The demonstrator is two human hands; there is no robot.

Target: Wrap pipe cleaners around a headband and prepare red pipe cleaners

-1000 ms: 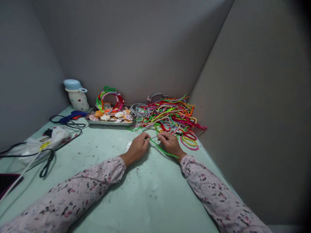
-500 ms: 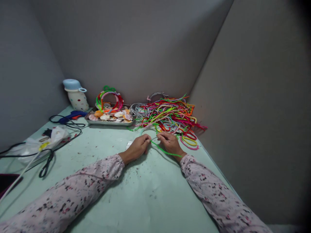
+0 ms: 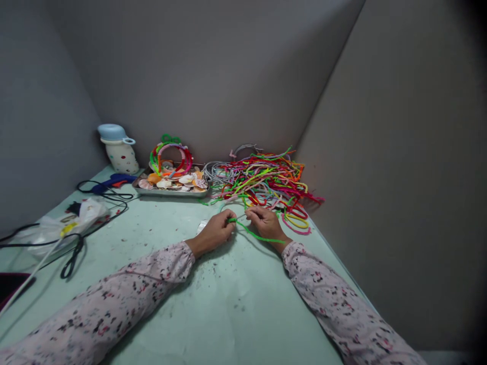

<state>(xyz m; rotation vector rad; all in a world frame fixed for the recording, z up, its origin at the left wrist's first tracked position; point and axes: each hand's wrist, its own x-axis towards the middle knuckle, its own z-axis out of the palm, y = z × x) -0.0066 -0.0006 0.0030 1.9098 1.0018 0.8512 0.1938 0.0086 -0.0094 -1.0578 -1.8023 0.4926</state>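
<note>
Wire (image 3: 241, 217) is pinched in closed left hand (image 3: 216, 229) and right hand (image 3: 267, 224) — green stem (image 3: 249, 231) seemingly part-wound, long tail (image 3: 271, 240) loose.

Thin strand (image 3: 241, 216) partly hidden by hands (image 3: 216, 228), dark object (image 3: 13, 287) cut off left

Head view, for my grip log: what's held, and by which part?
Left hand: green pipe cleaner, away from its free end; right hand: thin wire, part unclear.

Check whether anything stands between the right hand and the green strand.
Nothing visible does. The left hand pinches the green strand; only it and a thin wire cross the gap to the right hand.
</note>
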